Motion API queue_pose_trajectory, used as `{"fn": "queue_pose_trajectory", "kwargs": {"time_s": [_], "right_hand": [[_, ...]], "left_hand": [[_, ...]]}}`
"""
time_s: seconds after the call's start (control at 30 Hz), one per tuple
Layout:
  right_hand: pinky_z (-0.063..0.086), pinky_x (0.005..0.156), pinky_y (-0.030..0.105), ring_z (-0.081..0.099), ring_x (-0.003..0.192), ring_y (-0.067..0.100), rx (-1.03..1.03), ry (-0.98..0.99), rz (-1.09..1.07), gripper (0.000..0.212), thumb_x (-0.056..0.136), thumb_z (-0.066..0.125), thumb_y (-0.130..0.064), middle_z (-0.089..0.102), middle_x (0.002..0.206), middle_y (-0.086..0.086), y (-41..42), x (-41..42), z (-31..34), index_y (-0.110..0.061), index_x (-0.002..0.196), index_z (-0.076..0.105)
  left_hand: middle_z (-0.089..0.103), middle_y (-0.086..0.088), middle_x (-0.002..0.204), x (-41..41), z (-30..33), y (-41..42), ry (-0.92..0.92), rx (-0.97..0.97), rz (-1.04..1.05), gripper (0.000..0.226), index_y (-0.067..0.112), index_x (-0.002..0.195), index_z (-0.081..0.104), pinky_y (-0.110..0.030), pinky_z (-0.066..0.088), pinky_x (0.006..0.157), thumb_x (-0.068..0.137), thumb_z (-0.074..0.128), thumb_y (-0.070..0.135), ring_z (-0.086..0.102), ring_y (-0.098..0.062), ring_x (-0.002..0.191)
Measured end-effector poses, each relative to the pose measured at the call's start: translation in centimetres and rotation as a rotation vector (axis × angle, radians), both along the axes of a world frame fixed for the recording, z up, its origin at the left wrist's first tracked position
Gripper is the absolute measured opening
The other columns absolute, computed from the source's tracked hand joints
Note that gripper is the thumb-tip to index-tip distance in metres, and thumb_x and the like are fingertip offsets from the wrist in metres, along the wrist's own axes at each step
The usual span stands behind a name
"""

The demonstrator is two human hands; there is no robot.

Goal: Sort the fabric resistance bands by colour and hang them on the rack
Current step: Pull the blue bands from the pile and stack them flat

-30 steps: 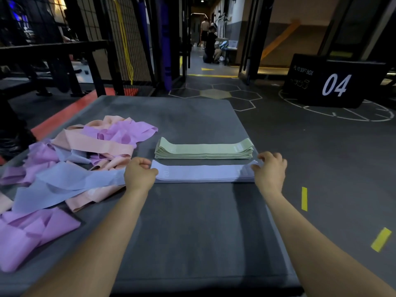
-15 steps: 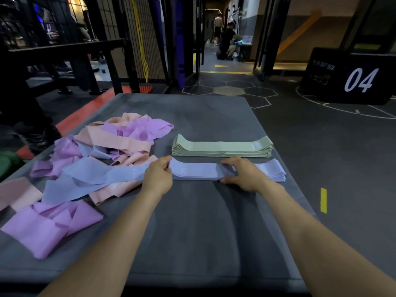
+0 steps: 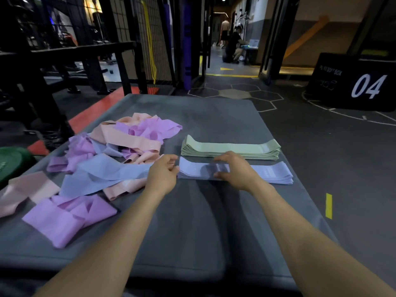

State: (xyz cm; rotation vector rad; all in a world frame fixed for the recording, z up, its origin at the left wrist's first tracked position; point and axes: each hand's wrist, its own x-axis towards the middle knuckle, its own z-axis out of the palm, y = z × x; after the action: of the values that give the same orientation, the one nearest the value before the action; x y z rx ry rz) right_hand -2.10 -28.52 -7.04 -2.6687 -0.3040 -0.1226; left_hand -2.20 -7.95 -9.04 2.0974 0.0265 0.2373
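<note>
Right hand (image 3: 234,170) is now slid further along the blue stack (image 3: 272,173) towards its left end, fingers flat, smoothing it. Left hand (image 3: 164,174) is pinched on that end for alignment. Green stack (image 3: 231,147) is kept just behind; the unsorted pile (image 3: 120,146) lies left.

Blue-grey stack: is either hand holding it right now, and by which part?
The left hand pinches the left end of the blue-grey stack. The right hand rests on its middle, fingers spread; no clear grip.
</note>
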Motion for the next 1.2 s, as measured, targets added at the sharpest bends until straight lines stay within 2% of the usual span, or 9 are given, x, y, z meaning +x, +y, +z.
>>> {"fn": "queue_pose_trajectory", "kwargs": {"time_s": [0.17, 0.3, 0.47, 0.57, 0.67, 0.87, 1.0, 1.07, 1.2], "right_hand": [[0.037, 0.096, 0.029, 0.051, 0.116, 0.027, 0.075, -0.057, 0.083, 0.035, 0.089, 0.060, -0.017, 0.053, 0.125, 0.011, 5.7, -0.3, 1.0, -0.010, 0.124, 0.059], [0.036, 0.094, 0.028, 0.052, 0.113, 0.029, 0.096, -0.076, 0.112, 0.032, 0.087, 0.059, -0.012, 0.056, 0.121, 0.014, 10.3, -0.3, 0.8, -0.008, 0.119, 0.062], [0.039, 0.095, 0.033, 0.050, 0.114, 0.028, 0.069, -0.078, 0.163, 0.034, 0.088, 0.055, -0.010, 0.054, 0.120, 0.013, 14.9, -0.3, 0.7, -0.012, 0.122, 0.060], [0.041, 0.088, 0.034, 0.051, 0.111, 0.030, 0.044, -0.076, 0.089, 0.033, 0.088, 0.052, -0.008, 0.054, 0.119, 0.014, 16.5, 0.3, 0.2, -0.010, 0.120, 0.060], [0.040, 0.076, 0.032, 0.055, 0.103, 0.033, -0.021, -0.070, -0.023, 0.022, 0.089, 0.048, -0.005, 0.056, 0.113, 0.017, 18.1, 0.9, -0.6, -0.003, 0.107, 0.061], [0.042, 0.084, 0.034, 0.054, 0.109, 0.032, -0.199, -0.058, -0.106, 0.023, 0.090, 0.049, -0.003, 0.056, 0.118, 0.018, 18.4, 1.3, -1.3, -0.001, 0.111, 0.055], [0.040, 0.087, 0.033, 0.052, 0.111, 0.032, -0.223, -0.070, -0.100, 0.023, 0.089, 0.048, 0.001, 0.057, 0.118, 0.018, 18.4, 1.5, -1.0, 0.000, 0.112, 0.054], [0.040, 0.087, 0.033, 0.052, 0.109, 0.033, -0.192, -0.071, -0.118, 0.023, 0.087, 0.049, 0.001, 0.057, 0.117, 0.019, 18.5, 1.7, -0.9, 0.001, 0.110, 0.055], [0.042, 0.080, 0.035, 0.055, 0.100, 0.036, 0.047, -0.053, -0.147, 0.024, 0.084, 0.047, 0.001, 0.059, 0.108, 0.019, 18.7, 2.1, -1.2, -0.003, 0.104, 0.061]], "left_hand": [[0.059, -0.008, 0.121, -1.5, 1.2, 3.2, -0.095, 0.106, 0.048, 0.034, 0.006, 0.120, 0.058, -0.020, 0.037, 0.089, 0.087, 0.054, -0.001, 0.056, -0.022, 0.109], [0.058, -0.008, 0.123, -2.8, 1.4, 7.4, -0.117, 0.249, 0.105, 0.036, 0.008, 0.121, 0.058, -0.029, 0.038, 0.096, 0.086, 0.055, -0.001, 0.053, -0.025, 0.114], [0.056, -0.008, 0.122, -4.1, 0.8, 12.7, -0.095, 0.366, 0.177, 0.037, 0.012, 0.118, 0.061, -0.030, 0.040, 0.091, 0.084, 0.054, -0.001, 0.054, -0.026, 0.113], [0.055, -0.010, 0.125, -4.7, 0.6, 14.7, -0.088, 0.362, 0.184, 0.037, 0.009, 0.119, 0.060, -0.025, 0.038, 0.093, 0.085, 0.053, -0.004, 0.053, -0.025, 0.115], [0.055, -0.009, 0.127, -5.2, 0.1, 16.6, -0.098, 0.353, 0.188, 0.038, 0.008, 0.120, 0.059, -0.019, 0.033, 0.094, 0.085, 0.053, -0.006, 0.051, -0.024, 0.119], [0.055, -0.006, 0.131, -4.6, -0.2, 16.2, -0.085, 0.433, 0.135, 0.042, 0.011, 0.126, 0.056, -0.027, 0.035, 0.100, 0.085, 0.053, -0.001, 0.050, -0.023, 0.122], [0.054, -0.004, 0.132, -4.4, -0.3, 15.6, -0.053, 0.430, 0.118, 0.040, 0.013, 0.127, 0.055, -0.030, 0.037, 0.102, 0.088, 0.053, 0.004, 0.048, -0.023, 0.122], [0.053, -0.004, 0.132, -4.3, -0.4, 15.6, -0.043, 0.430, 0.119, 0.039, 0.013, 0.127, 0.055, -0.029, 0.037, 0.102, 0.089, 0.053, 0.006, 0.049, -0.023, 0.122], [0.053, -0.004, 0.131, -4.4, -0.3, 15.4, -0.030, 0.434, 0.119, 0.038, 0.014, 0.127, 0.055, -0.029, 0.039, 0.098, 0.089, 0.053, 0.007, 0.049, -0.023, 0.120]]}}
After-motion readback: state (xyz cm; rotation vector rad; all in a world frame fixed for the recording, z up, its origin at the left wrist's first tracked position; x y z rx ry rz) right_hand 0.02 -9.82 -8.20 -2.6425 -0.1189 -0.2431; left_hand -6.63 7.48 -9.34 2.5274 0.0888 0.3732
